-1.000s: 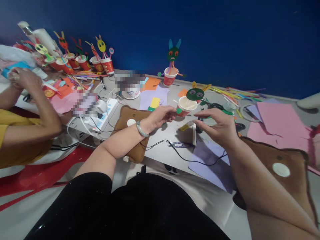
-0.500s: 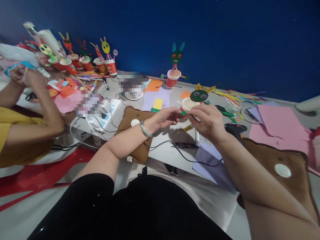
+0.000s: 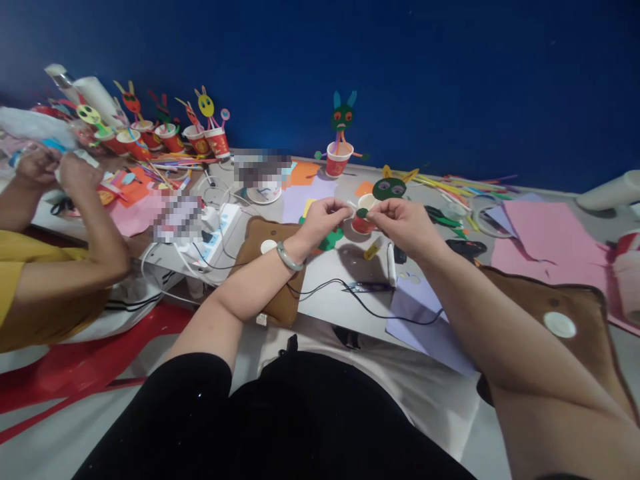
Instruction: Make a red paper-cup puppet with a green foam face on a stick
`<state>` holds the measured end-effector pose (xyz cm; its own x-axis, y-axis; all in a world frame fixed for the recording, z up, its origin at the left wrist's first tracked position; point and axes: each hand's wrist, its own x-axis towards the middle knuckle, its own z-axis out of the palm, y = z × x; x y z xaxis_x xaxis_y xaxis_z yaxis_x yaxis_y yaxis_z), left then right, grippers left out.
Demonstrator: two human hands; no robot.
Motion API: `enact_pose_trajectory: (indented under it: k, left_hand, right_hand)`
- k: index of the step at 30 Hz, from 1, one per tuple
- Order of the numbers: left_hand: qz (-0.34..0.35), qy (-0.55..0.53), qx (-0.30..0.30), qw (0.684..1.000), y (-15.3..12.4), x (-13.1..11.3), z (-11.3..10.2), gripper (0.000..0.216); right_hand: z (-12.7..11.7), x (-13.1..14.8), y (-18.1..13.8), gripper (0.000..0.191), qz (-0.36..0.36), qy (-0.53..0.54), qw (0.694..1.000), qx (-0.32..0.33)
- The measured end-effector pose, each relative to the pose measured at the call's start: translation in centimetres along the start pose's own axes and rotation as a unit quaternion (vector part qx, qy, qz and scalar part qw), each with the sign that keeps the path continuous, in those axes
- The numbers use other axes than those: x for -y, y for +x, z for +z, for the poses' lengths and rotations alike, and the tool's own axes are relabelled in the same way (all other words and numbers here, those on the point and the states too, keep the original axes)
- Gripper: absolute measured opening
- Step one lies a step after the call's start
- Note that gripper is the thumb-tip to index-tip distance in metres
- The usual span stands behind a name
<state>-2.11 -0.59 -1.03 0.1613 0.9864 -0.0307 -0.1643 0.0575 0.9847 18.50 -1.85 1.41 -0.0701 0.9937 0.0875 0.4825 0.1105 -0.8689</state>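
Observation:
My right hand (image 3: 400, 225) is closed, its thumb and fingertips pinching a small green paper disc (image 3: 362, 213). Close by, my left hand (image 3: 324, 225), with a bracelet on the wrist, has its fingers pinched together; a small whitish bit shows at the tips, too small to name. Just behind the hands stands a red paper cup (image 3: 363, 225). A green cat-like paper face (image 3: 389, 189) with yellow ears rises beside it. Green paper pieces (image 3: 331, 239) lie below my left hand, and a yellow glue stick (image 3: 373, 249) lies on the table between my forearms.
Scissors (image 3: 369, 287) and a black cable (image 3: 320, 291) lie near the front edge. A finished cup figure (image 3: 339, 160) stands by the wall. Pink paper sheets (image 3: 553, 230) are on the right. At left are a power strip (image 3: 220, 233) and another person's hands (image 3: 75, 170).
Both hands have risen slightly, and the right has shifted left. The green disc now faces the camera more, and green pieces show below my left hand. The view has shifted a little.

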Motion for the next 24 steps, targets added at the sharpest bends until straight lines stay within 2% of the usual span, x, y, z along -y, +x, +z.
enact_pose_trajectory:
  k: [4,10,14,24]
  left_hand:
    - [0.025,0.021,0.028,0.999,0.6,0.7,-0.6,0.014]
    - [0.050,0.014,0.048,0.998,1.3,1.5,-1.1,0.019]
    - [0.063,0.012,0.053,0.997,1.4,1.7,-1.3,0.020]
    - [0.078,0.021,0.066,0.995,1.8,2.3,-1.7,0.036]
  right_hand:
    - [0.2,0.5,-0.1,0.024,0.031,0.016,0.999,0.006]
    - [0.3,0.9,-0.2,0.035,0.067,0.060,0.995,0.038]
    - [0.3,0.9,-0.4,0.037,0.052,0.048,0.997,0.036]
    - [0.7,1.2,-0.5,0.025,0.037,0.052,0.998,0.000]
